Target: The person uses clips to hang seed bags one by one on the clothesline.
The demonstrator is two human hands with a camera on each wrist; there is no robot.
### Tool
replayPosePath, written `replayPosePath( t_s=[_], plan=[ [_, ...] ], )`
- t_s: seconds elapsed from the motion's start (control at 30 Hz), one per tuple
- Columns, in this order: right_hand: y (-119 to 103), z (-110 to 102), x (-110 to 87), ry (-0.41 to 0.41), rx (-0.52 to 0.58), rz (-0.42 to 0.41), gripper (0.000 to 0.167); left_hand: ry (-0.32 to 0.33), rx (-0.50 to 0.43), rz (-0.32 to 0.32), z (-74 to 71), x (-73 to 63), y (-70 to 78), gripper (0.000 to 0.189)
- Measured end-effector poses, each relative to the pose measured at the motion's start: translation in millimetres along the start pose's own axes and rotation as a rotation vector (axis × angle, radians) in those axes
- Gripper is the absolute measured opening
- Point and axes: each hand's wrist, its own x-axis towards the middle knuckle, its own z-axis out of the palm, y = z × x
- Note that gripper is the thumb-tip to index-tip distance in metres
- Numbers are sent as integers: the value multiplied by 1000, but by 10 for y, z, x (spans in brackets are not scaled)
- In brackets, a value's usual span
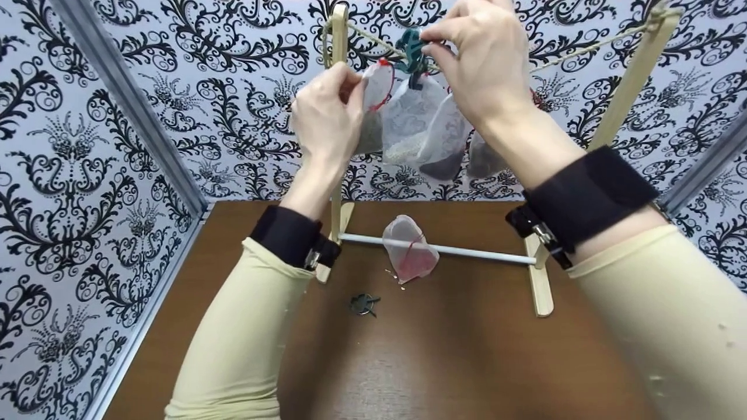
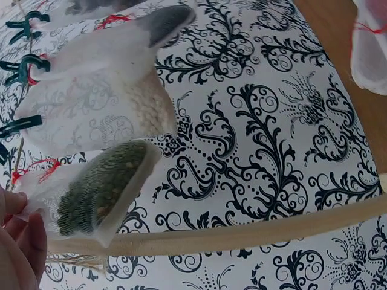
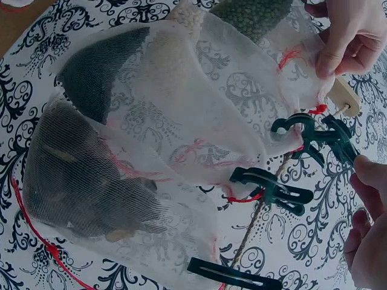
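Observation:
My left hand (image 1: pixel 328 114) pinches the upper part of a white mesh bag (image 1: pixel 378 87) with a red drawstring. Green bean-like pieces fill the bottom of this bag (image 2: pixel 103 190), seen in the left wrist view. To its right, my right hand (image 1: pixel 487 58) pinches a dark green plastic clip (image 1: pixel 412 49) between thumb and fingers, up at the rope (image 1: pixel 373 39). Beside the held bag hangs another mesh bag (image 2: pixel 148 109) with whitish pellets, a green clip (image 2: pixel 21 125) at its top. Further along the rope hang mesh bags with dark contents (image 3: pixel 100 78), also under green clips (image 3: pixel 272 190).
Two wooden posts (image 1: pixel 633 81) carry the rope above a brown table (image 1: pixel 408 361). A pale crossbar (image 1: pixel 484 252) joins their feet. A mesh bag with pink contents (image 1: pixel 411 251) lies against the bar, near small crumbs. A dark clip-like piece (image 1: pixel 363 304) lies in front. Patterned walls (image 1: pixel 70 175) enclose the table.

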Motion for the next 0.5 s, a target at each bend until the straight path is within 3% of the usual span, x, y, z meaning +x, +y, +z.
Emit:
replayPosePath(
  t_s=[0.13,0.3,0.5],
  plan=[
    [-22,13,37,-39,-24,-8,18,57,-16,53,53,2,21,17],
    [-27,43,53,-66,-56,-29,21,80,-35,98,110,-4,22,19],
    [-11,92,40,-114,-51,-48,28,80,-90,73,159,-1,-41,20]
  ],
)
